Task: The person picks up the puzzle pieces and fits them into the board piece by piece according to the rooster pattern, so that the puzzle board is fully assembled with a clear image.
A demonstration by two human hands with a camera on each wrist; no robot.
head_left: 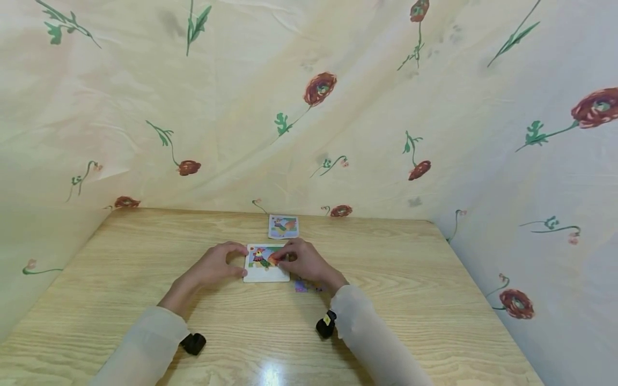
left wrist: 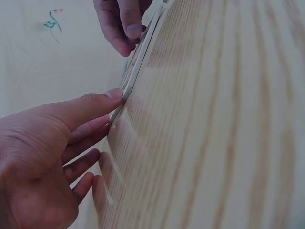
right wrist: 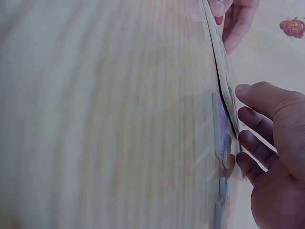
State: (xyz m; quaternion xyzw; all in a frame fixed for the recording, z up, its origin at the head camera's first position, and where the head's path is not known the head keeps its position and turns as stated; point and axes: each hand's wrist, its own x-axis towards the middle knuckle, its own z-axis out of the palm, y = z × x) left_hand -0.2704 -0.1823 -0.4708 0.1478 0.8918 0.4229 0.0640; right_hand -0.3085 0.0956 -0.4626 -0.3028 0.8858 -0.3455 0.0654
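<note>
A white-framed puzzle board [head_left: 266, 275] lies on the table, its picture of a rooster above a blank white strip. My left hand [head_left: 214, 264] holds the board's left side, index finger at the upper corner and thumb at the lower one. In the left wrist view that thumb [left wrist: 113, 94] touches the board's edge. Over the right part of the picture, my right hand [head_left: 305, 261] has thumb and fingertips close together at an orange puzzle piece, mostly hidden by the fingers. Loose purple puzzle pieces [head_left: 301, 286] lie just below the right hand, partly covered by it.
A card [head_left: 284, 227] with the same rooster picture lies behind the board, near the table's back edge. The wooden table [head_left: 410, 300] meets a flower-printed cloth [head_left: 232, 107] at the back and sides. Black wrist cameras [head_left: 194, 343] sit under both forearms.
</note>
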